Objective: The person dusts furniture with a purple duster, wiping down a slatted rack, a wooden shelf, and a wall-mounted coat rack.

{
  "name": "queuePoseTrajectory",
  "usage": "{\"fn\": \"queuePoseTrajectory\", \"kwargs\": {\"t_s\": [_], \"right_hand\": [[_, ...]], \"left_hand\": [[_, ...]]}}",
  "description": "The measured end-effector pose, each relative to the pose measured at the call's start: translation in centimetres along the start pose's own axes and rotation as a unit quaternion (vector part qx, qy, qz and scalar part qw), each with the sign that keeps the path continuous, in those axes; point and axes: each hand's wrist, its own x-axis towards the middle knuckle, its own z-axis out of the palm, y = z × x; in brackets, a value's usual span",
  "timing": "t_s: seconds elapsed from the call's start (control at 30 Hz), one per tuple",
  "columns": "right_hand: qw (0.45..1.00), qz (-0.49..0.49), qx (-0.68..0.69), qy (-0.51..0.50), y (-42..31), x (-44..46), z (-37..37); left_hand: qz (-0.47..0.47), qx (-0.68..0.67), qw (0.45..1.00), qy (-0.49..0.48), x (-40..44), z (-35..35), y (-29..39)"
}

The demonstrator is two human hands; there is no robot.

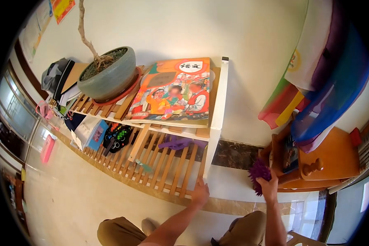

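"Where's the purple shaggy thing point(257, 174)?"
"On the right, pinched in the right hand point(267, 187) — just beside the wooden cabinet point(336, 151)."
"And the left hand point(200, 192)?"
"Touching the near right corner of the slatted shelf point(219, 96) — whether it grips, I cannot tell."
"What's on top?"
"A picture-covered book point(172, 96), with a potted plant point(112, 76) to its left."

Rough, shaggy tuft point(258, 175), smooth wooden slats point(179, 172), paper book cover point(168, 76), glossy floor point(74, 184)
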Motion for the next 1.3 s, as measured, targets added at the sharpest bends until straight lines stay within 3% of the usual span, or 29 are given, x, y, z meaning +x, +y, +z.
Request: {"fn": "queuePoseTrajectory", "kwargs": {"t_s": [0.07,0.1,0.2,0.3,0.37,0.4,0.5,0.67,0.73,0.77,0.87,0.93,1.0,1.03,1.07,1.1,1.13,1.2,1.27,1.3], "right_hand": [[0.971,0.071,0.228,0.016,1.1,-2.0,2.6],[0.953,0.122,0.278,0.021,1.3,-3.2,3.8],[0.907,0.241,0.343,0.047,0.5,-6.9,5.8],[0.863,0.262,0.43,0.023,-1.7,-9.8,5.6],[0.864,0.283,0.413,0.058,-2.8,-11.4,6.1],[0.868,0.289,0.396,0.078,-3.6,-12.2,6.1],[0.842,0.352,0.39,0.124,-4.7,-14.5,6.7],[0.808,0.408,0.412,0.101,-4.6,-17.4,7.6],[0.803,0.422,0.409,0.097,-4.0,-18.2,7.9],[0.809,0.42,0.403,0.086,-3.9,-18.5,7.8],[0.808,0.419,0.408,0.07,-2.8,-20.1,6.8],[0.785,0.448,0.417,0.092,-2.5,-21.5,6.1],[0.76,0.453,0.448,0.125,-1.2,-23.6,5.2],[0.743,0.459,0.462,0.155,-1.0,-24.5,4.7],[0.725,0.464,0.475,0.184,-0.7,-25.4,4.1],[0.712,0.465,0.488,0.195,-0.1,-26.6,3.3],[0.7,0.467,0.499,0.207,0.0,-27.7,2.2],[0.727,0.483,0.41,0.265,-3.7,-26.8,-2.1],[0.723,0.39,0.448,0.354,-7.5,-23.9,-7.3],[0.763,0.342,0.408,0.367,-8.9,-22.1,-10.4]], "left_hand": [[0.014,-0.006,1.0,0.009,0.3,0.3,-0.1],[0.023,0.0,0.999,0.023,0.1,0.5,-0.1],[0.026,0.003,0.999,0.023,-0.1,0.4,-0.1],[0.021,0.015,1.0,-0.004,0.5,0.4,-0.9],[0.008,-0.005,1.0,-0.005,0.1,0.5,-0.6],[-0.043,0.002,0.997,-0.057,0.3,-0.4,0.3],[0.031,-0.023,0.999,0.006,0.6,2.8,-3.4],[0.056,-0.033,0.998,-0.003,1.1,2.2,-4.3],[0.013,0.021,0.999,-0.039,0.2,-0.1,-3.4],[0.041,-0.026,0.999,-0.014,-1.3,-1.4,-2.5],[0.08,-0.003,0.995,-0.055,-6.6,-6.1,-2.2],[-0.027,0.007,0.988,-0.151,-12.3,-11.0,1.6],[0.047,0.045,0.981,-0.183,-19.8,-14.3,0.7],[0.0,0.013,0.976,-0.217,-23.6,-16.6,1.6],[0.033,0.144,0.95,-0.276,-27.0,-18.6,2.3],[0.163,0.158,0.942,-0.246,-31.0,-19.7,1.7],[0.064,0.161,0.921,-0.348,-34.9,-21.8,3.2],[0.013,0.106,0.904,-0.413,-39.7,-22.9,5.2],[-0.019,0.058,0.892,-0.447,-42.7,-22.5,6.5],[-0.028,0.039,0.887,-0.459,-43.5,-22.2,7.1]]}}
